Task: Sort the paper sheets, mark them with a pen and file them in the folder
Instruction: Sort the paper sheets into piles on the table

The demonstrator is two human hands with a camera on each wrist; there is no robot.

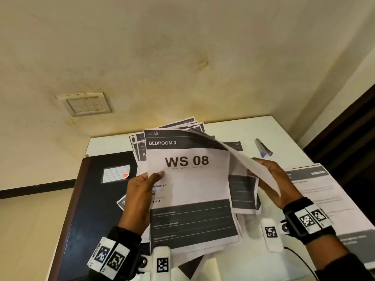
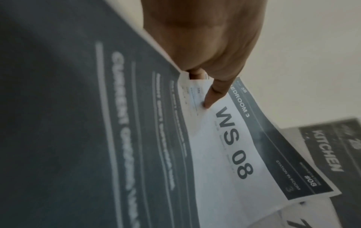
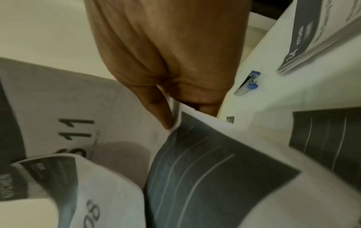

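Observation:
My left hand (image 1: 142, 191) grips a stack of printed sheets (image 1: 190, 191) at its left edge, thumb on the top page, which reads "BEDROOM 3, WS 08" (image 2: 234, 141). My right hand (image 1: 269, 179) pinches one sheet (image 1: 253, 169) and lifts it off to the right; in the right wrist view the thumb and fingers (image 3: 164, 111) clamp that sheet's edge. More sheets fan out behind the stack (image 1: 182, 124). A dark folder (image 1: 93, 199) with a white label lies on the table at the left, partly under the stack. I see no pen that I can name for sure.
A grey and blue stapler-like tool (image 1: 263, 148) lies on the white table (image 1: 280, 126) at the back right. Another pile of printed pages (image 1: 324, 199) lies at the right edge. A wall with a switch plate (image 1: 86, 104) stands behind.

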